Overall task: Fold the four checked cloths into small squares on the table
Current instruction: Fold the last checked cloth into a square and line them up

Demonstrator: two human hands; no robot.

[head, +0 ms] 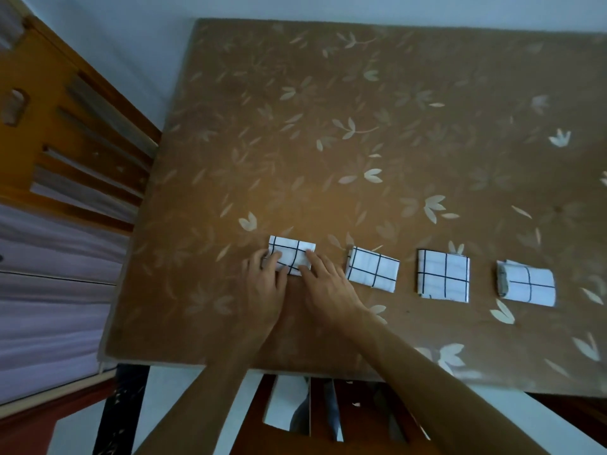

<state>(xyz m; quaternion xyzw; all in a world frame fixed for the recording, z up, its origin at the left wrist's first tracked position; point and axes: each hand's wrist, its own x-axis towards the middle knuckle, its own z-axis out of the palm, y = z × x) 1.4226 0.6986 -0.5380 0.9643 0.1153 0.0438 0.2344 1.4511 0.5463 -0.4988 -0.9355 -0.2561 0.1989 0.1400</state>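
Observation:
Four white cloths with black check lines lie in a row near the table's front edge. The leftmost cloth [290,252] is a small folded packet. My left hand [264,290] lies on its left end, fingers flat over the fabric. My right hand [325,284] presses its right end with straight fingers. To the right lie three folded cloths untouched: the second cloth [372,269], the third cloth [443,275] and the fourth cloth [528,284], whose left edge is rolled up.
The table [361,126] has a brown covering with a pale leaf pattern. A wooden chair [65,142] stands at the table's left side. A dark chair seat [328,412] shows below the front edge.

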